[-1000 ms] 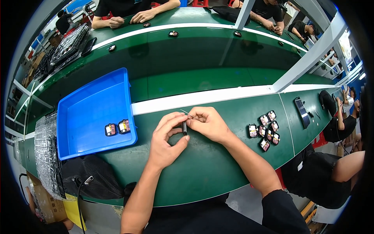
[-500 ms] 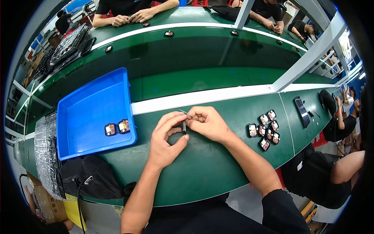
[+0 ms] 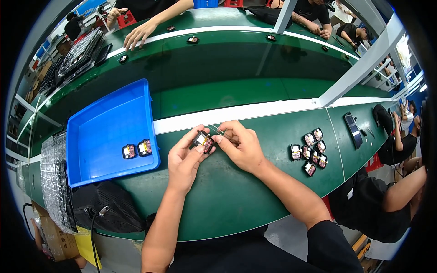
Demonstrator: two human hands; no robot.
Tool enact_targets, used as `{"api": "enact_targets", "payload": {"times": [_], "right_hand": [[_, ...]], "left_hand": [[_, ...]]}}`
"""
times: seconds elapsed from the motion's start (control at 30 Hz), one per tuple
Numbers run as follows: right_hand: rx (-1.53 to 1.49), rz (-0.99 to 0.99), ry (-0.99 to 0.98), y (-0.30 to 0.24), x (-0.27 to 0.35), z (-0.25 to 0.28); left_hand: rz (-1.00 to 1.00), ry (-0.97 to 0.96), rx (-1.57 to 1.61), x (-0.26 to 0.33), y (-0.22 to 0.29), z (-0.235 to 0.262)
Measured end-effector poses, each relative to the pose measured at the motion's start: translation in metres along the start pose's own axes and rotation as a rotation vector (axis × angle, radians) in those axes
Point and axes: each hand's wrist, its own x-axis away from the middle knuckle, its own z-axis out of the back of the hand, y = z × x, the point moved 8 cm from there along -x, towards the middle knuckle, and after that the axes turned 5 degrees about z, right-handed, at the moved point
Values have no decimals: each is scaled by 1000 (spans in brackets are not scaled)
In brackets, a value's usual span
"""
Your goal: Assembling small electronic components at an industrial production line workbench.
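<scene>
My left hand (image 3: 183,164) grips a small black device casing (image 3: 204,142) by its edges. Its open face is turned up, showing a pale block and reddish circuit parts inside. Just to the right, my right hand (image 3: 243,148) pinches a pair of thin metal tweezers (image 3: 217,130), whose tips point away to the upper left. The right fingertips are close against the casing's right side; whether they touch it I cannot tell. Two similar open casings (image 3: 144,147) lie in the blue tray (image 3: 102,170) on the left. A cluster of several more casings (image 3: 310,169) rests on the green bench to the right.
A black mesh bag (image 3: 107,207) and bubble wrap (image 3: 54,182) lie at the left end. Beyond a white rail (image 3: 246,110), a green conveyor belt (image 3: 218,59) carries spaced casings. A grey post (image 3: 359,63) rises at right. Co-workers sit opposite and to the right.
My left hand has turned the casing from edge-on to open face up. Casings on the belt have shifted slightly left. A co-worker opposite has stretched an arm toward the casing at the belt's far left.
</scene>
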Motion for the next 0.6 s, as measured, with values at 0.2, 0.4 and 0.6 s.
{"api": "enact_targets", "payload": {"times": [0.2, 0.4, 0.6], "right_hand": [[-37, 102, 22, -1, -2, -3], [-55, 72, -13, -6, -1, -5], [99, 225, -2, -19, 1, -4]], "left_hand": [[60, 27, 85, -1, -3, 3], [45, 78, 72, -1, -4, 8], [26, 115, 72, -3, -8, 17]]}}
